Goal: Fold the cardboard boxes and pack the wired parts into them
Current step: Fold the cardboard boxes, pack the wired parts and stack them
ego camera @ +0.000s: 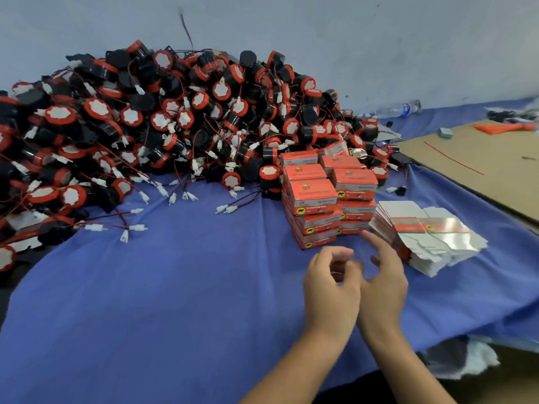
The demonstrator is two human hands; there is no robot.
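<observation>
A big heap of black and red round wired parts (151, 123) with white plugs fills the left and back of the blue cloth. Folded red boxes (323, 196) stand stacked right of the middle. A fanned pile of flat unfolded box blanks (428, 237) lies to their right. My left hand (332, 290) hovers over the cloth in front of the boxes, fingers loosely curled and holding nothing. My right hand (385, 281) is beside it, fingers stretched toward the near edge of the blanks, a small gap apart from them.
A blue cloth (180, 301) covers the work surface. A brown cardboard sheet (481, 167) lies at the right, with a red wire and a small teal item on it. A plastic water bottle (399, 109) lies by the wall. Crumpled white wrapping (466, 360) hangs below the cloth's right front edge.
</observation>
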